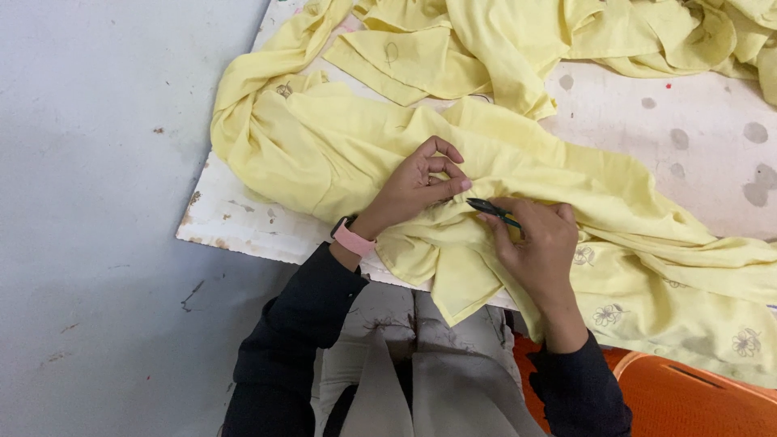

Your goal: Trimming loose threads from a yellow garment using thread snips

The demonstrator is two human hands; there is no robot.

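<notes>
**Two hands at a fold of yellow cloth, with a thread clipper**

Head view, looking down. A large, soft, pale yellow cloth lies crumpled across a white, stained, flat board whose near-left edge is chipped. Small dark outline flowers are embroidered on the cloth at its lower right. The cloth spills over the board's near edge toward the person's lap.

The left hand rests on the cloth near the middle of the board. Its fingers are curled, and thumb and fingertips are pressed together, pinching a small raised fold of the cloth. A pink band circles the left wrist above a dark sleeve.

The right hand lies just beside the left, also on the cloth. It is closed around a small dark green thread clipper, whose pointed tip reaches toward the pinched fold and lies just beside the left fingertips; whether the tip touches the cloth cannot be told.

An orange plastic seat shows at the lower right, below the board. A grey floor fills the left side.
</notes>
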